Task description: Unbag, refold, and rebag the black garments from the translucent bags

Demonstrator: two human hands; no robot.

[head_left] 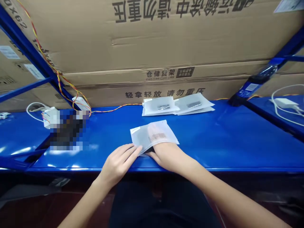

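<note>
A frosted, see-through plastic bag (141, 136) with a small white label lies near the front edge of the blue shelf. My left hand (120, 161) pinches the left side of its open end between thumb and fingers. The fingers of my right hand (167, 155) are inside the bag and show pinkish through the plastic, beside some dark print. Its thumb stays at the opening, against a dark thing (150, 150) that is mostly hidden. Behind the bag lie more frosted bags in two small piles, a left pile (154, 107) and a right pile (185, 106), overlapping slightly.
The blue shelf (237, 139) has blue metal posts at both sides. Large cardboard boxes (152, 41) stand behind it. A dark bottle (253, 84) leans by the right post. White adapters (51, 116), a twisted red-yellow wire (114, 109) and a blurred-out object (68, 131) are leftward.
</note>
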